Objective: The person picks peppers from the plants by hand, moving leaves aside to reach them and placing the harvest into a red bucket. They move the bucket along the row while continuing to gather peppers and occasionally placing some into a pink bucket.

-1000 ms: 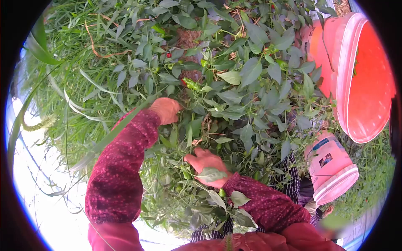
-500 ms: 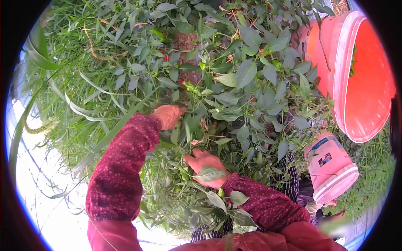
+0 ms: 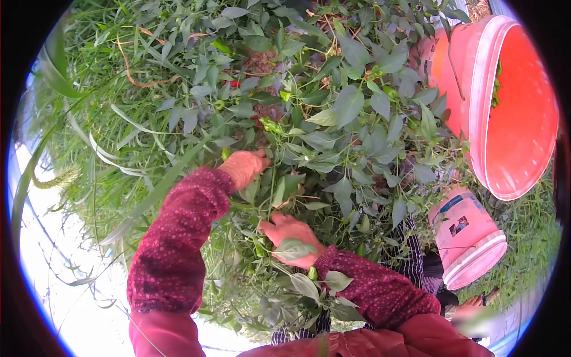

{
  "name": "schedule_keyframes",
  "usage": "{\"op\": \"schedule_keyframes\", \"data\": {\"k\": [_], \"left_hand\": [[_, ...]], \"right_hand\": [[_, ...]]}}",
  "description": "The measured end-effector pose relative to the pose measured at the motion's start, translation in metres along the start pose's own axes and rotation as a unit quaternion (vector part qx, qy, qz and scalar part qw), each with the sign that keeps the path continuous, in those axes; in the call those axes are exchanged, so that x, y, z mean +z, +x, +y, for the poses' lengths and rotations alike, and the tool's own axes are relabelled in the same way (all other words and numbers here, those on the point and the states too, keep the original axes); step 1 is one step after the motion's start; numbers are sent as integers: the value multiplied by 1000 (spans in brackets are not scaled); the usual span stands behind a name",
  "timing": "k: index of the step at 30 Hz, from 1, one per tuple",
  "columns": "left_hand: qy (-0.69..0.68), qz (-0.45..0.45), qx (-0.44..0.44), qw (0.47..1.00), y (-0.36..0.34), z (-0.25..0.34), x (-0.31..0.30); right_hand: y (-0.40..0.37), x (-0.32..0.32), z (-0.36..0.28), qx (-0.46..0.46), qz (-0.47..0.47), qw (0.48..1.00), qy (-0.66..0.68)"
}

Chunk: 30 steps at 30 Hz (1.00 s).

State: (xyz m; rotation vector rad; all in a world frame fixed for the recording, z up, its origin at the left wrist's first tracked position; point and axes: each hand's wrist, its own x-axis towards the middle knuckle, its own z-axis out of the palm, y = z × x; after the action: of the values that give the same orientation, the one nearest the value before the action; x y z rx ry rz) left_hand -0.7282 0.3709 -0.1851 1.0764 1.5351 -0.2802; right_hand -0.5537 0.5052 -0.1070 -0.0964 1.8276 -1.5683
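Picking is looking only partly done: left hand [image 3: 247,166] and right hand [image 3: 290,237] are reaching among the pepper plant [image 3: 351,113] leaves with their grips hidden, a green pepper [image 3: 270,125] is hanging unpicked just beyond the left hand, and the orange bucket [image 3: 523,119] right of both hands is showing mostly bare wall.

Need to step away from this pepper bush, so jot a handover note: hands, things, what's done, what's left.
Left hand: gloved, fingertips pushed into the pepper plant; grip hidden by leaves.
Right hand: gloved, lower in the foliage, a leaf across it; grip hidden.
Things: large bucket at the right, small bucket below it.
Done: a few green pieces show inside the large bucket.
Left: red peppers and green peppers hang above the left hand.
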Motion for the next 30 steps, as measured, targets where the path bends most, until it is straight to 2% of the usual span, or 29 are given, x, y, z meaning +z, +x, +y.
{"op": "schedule_keyframes", "data": {"k": [2, 4, 5, 9, 11, 12, 14, 15, 18, 19, 20, 22, 23, 25, 26, 28, 29, 30], "left_hand": [[17, -6, 18, 1000, -3, -4, 1], [31, 103, 73, 991, -9, -6, -2], [83, 51, 47, 994, -6, -2, -8], [119, 59, 49, 990, 2, 8, -12], [232, 27, -27, 972, -4, 29, -31], [233, 26, -27, 972, -12, 42, -38], [214, 34, -106, 971, -39, 69, -56], [204, -4, -112, 972, -48, 72, -59], [148, -7, -153, 977, -75, 63, -48], [89, 80, -151, 981, -80, 59, -45], [92, 80, -152, 981, -79, 57, -41], [63, -2, -190, 980, -79, 63, -44], [63, -4, -187, 980, -82, 67, -57], [5, -111, -311, 944, -87, 71, -79], [8, -115, -311, 943, -96, 67, -76], [-134, -97, -113, 980, -123, 56, -67], [-133, -103, -115, 979, -130, 68, -54], [-133, -105, -156, 973, -138, 84, -35]], "right_hand": [[1, 1, 0, 9, -16, 1000, 0], [1, 1, 1, 19, -30, 999, -1], [0, 3, 2, 16, -18, 1000, -2], [1, 6, 3, 14, -10, 1000, -11], [1, 7, 2, 6, 10, 1000, -14], [0, 9, 2, 4, 26, 1000, -13], [-4, 8, 3, -3, 27, 999, -17], [-5, 7, 3, -12, 28, 999, -25], [-7, 0, 1, -20, 9, 1000, -20], [-8, -4, -2, -9, -5, 1000, -16], [-8, -4, -2, -11, -3, 1000, -16], [-12, 2, 1, -25, 37, 999, -19], [-12, 2, 3, -22, 36, 999, -17], [-11, 4, 6, 12, 19, 1000, -16], [-13, 7, 5, 12, 19, 1000, -11], [-12, 6, 6, 3, 44, 999, 1], [-9, 15, 13, 20, 28, 999, 10], [-12, 17, 8, 15, 25, 999, 18]]}}
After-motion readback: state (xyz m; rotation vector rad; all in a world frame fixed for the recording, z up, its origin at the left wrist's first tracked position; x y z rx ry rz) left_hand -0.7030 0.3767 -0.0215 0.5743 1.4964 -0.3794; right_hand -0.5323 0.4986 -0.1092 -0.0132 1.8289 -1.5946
